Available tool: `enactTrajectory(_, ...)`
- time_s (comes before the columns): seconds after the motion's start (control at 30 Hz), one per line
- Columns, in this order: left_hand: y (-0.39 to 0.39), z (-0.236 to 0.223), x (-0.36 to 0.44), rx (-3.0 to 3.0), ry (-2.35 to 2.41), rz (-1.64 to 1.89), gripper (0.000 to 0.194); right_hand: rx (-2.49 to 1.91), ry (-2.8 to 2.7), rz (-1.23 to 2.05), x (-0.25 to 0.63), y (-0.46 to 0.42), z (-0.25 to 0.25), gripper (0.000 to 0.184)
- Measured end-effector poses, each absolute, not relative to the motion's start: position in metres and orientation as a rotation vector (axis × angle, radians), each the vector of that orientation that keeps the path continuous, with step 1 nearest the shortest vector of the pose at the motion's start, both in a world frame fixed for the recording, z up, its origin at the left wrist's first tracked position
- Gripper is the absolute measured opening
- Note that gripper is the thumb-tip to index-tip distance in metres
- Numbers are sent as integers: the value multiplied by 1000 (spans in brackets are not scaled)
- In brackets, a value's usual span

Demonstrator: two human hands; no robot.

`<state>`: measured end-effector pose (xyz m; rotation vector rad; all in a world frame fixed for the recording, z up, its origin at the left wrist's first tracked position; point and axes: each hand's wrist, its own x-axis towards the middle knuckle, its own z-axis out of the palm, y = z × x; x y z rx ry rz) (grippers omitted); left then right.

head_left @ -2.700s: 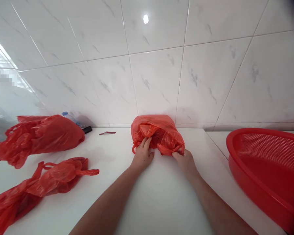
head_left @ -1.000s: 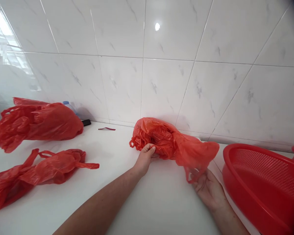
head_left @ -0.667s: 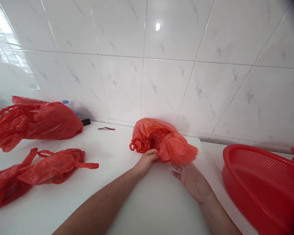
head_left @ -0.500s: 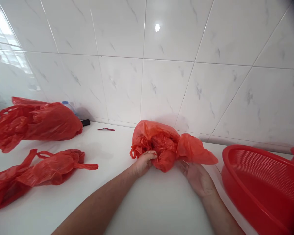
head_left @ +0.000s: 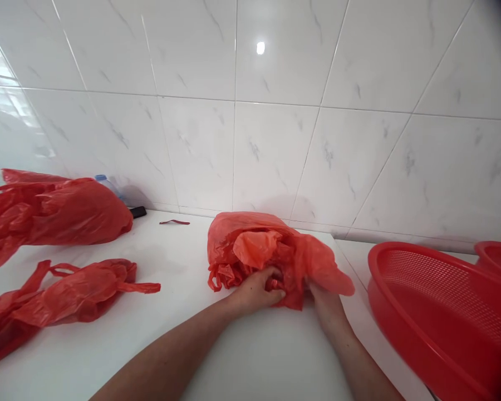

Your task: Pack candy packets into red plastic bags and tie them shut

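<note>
A crumpled red plastic bag (head_left: 250, 223) sits on the white tabletop against the tiled wall, its loose ends folded over the front. My left hand (head_left: 256, 291) is at its front, fingers curled into the gathered plastic with the thumb below. From the right, my right hand (head_left: 324, 298) reaches under a hanging flap of the same bag. That flap hides its fingers, so their grip is not visible. What the bag contains cannot be made out.
Two more red plastic bags, a full one (head_left: 79, 211) and a flatter one (head_left: 79, 292), lie to the left. Behind them are a blue-capped bottle (head_left: 108, 182), a black object (head_left: 138, 212) and a thin red strip (head_left: 174, 222). Red perforated baskets (head_left: 404, 312) stand at right.
The bag's front plastic has been pulled up and spread, with a flap now raised above my left hand. My right hand has slid beneath the right-hand flap. The camera view has shifted slightly.
</note>
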<state>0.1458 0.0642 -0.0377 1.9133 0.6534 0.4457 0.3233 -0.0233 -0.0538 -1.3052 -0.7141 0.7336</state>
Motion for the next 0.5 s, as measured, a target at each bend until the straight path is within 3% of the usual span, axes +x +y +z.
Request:
enactTrajectory(0.1,75,-43,146,2047,779,669,59,-1250,-606,758,332,-31,-54,26)
enactTrajectory(0.2,87,-47,148,2211,788,840,72,-1178,-542,795,340,-37,-57,24)
enactTrajectory(0.37,106,-60,166,2669,830,879,65,-1147,-474,861,340,-42,-61,25)
enactTrajectory(0.5,121,-68,180,2643,888,893,57,-1211,-528,968,336,-70,-62,20)
